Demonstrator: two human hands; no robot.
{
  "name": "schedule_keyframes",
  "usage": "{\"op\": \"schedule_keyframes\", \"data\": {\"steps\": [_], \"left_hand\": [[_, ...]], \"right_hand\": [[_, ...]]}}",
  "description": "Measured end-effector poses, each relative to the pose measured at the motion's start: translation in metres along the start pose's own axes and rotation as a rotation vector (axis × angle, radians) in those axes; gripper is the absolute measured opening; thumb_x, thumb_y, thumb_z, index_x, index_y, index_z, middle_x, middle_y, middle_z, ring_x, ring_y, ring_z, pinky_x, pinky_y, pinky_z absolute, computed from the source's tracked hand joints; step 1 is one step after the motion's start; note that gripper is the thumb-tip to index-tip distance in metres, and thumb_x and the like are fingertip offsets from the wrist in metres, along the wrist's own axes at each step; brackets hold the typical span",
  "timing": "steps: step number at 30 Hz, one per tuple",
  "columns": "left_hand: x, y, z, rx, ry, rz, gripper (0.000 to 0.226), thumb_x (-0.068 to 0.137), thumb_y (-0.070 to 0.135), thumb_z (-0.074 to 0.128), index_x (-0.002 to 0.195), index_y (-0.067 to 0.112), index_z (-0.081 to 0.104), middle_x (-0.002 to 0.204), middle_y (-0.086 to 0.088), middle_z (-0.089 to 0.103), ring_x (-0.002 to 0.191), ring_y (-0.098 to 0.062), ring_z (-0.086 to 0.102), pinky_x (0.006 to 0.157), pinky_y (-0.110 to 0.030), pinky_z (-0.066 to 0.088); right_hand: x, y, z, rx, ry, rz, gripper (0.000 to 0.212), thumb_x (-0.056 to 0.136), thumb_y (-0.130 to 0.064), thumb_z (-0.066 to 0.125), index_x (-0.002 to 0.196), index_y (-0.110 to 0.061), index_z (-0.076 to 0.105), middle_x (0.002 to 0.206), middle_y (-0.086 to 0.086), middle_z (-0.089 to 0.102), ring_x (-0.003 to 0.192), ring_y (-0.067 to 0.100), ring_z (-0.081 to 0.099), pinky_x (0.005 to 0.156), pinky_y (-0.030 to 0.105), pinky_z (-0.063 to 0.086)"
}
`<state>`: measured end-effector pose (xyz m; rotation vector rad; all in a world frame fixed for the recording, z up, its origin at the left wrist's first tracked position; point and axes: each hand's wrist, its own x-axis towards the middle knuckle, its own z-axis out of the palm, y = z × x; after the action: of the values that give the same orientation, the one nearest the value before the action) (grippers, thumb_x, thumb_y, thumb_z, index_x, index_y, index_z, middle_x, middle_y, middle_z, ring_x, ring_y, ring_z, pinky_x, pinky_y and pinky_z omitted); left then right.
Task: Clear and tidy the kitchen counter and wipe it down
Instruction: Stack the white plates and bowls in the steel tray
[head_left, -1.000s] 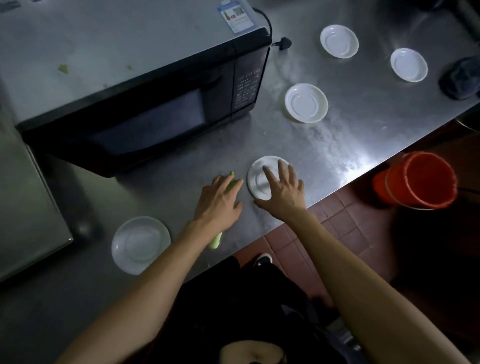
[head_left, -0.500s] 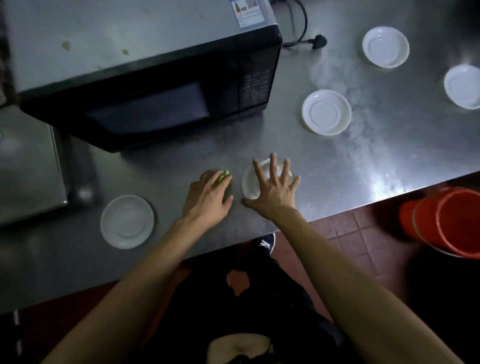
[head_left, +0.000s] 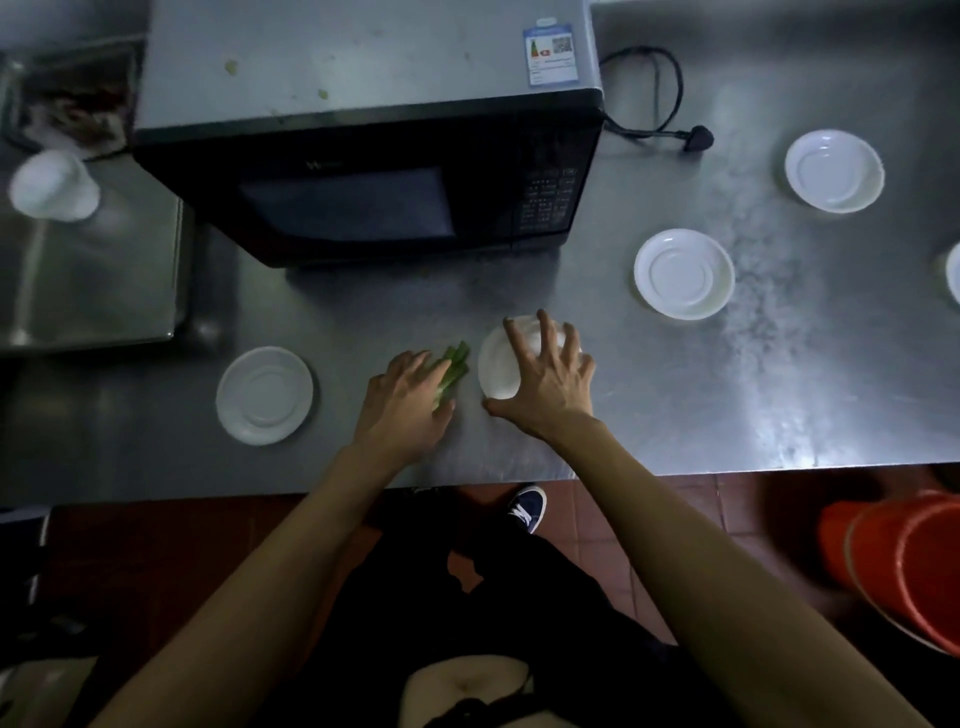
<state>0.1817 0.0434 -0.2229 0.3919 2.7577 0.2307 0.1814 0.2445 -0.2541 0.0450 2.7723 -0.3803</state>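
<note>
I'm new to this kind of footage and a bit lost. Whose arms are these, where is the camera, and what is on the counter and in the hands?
There is no machine here: the arms belong to a person wearing a camera on their head, so the one view looks down over their own hands onto a steel counter.

The left hand rests on some green vegetable stalks; whether it grips them or just presses them is hard to tell. The right hand is spread over a small white saucer, fingers on it.

Other white saucers lie around: one to the left, two to the right. Behind the hands stands a black microwave, its plug lying loose. An orange bucket sits on the floor.
</note>
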Motion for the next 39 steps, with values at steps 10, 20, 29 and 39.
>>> {"op": "schedule_keyframes", "data": {"steps": [10, 20, 29, 39], "left_hand": [[-0.026, -0.061, 0.002, -0.095, 0.051, -0.141, 0.056, 0.089, 0.037, 0.056, 0.139, 0.012, 0.052, 0.144, -0.011, 0.05, 0.135, -0.034, 0.043, 0.098, -0.055, 0.046], [-0.044, -0.171, 0.0, -0.12, 0.05, -0.234, 0.058, 0.094, 0.04, 0.057, 0.147, 0.021, 0.042, 0.156, -0.008, 0.036, 0.144, -0.031, 0.029, 0.107, -0.053, 0.032], [-0.03, -0.235, 0.014, -0.089, -0.019, -0.175, 0.094, 0.081, 0.068, 0.058, 0.155, 0.031, 0.012, 0.165, -0.01, -0.003, 0.151, -0.035, -0.01, 0.116, -0.066, 0.009], [-0.031, -0.239, 0.021, -0.044, -0.01, -0.07, 0.114, 0.064, 0.076, 0.067, 0.155, 0.034, 0.013, 0.164, -0.014, 0.005, 0.15, -0.041, 0.003, 0.11, -0.067, 0.023]], "right_hand": [[0.001, -0.061, -0.001, -0.006, 0.053, -0.16, 0.115, 0.063, -0.077, 0.068, 0.154, -0.039, 0.009, 0.162, 0.01, 0.004, 0.145, 0.044, 0.009, 0.105, 0.065, 0.033], [0.014, -0.171, 0.027, -0.078, -0.051, -0.179, 0.114, 0.066, -0.078, 0.065, 0.155, -0.041, 0.006, 0.164, 0.004, -0.005, 0.148, 0.042, 0.003, 0.11, 0.071, 0.02], [0.026, -0.227, 0.05, -0.153, -0.03, -0.08, 0.116, 0.062, -0.081, 0.065, 0.156, -0.039, 0.01, 0.165, 0.006, 0.0, 0.147, 0.044, 0.007, 0.106, 0.066, 0.031], [0.016, -0.242, 0.06, -0.125, 0.004, 0.037, 0.116, 0.061, -0.087, 0.06, 0.155, -0.039, 0.013, 0.165, 0.009, 0.004, 0.147, 0.046, 0.01, 0.103, 0.067, 0.031]]}}
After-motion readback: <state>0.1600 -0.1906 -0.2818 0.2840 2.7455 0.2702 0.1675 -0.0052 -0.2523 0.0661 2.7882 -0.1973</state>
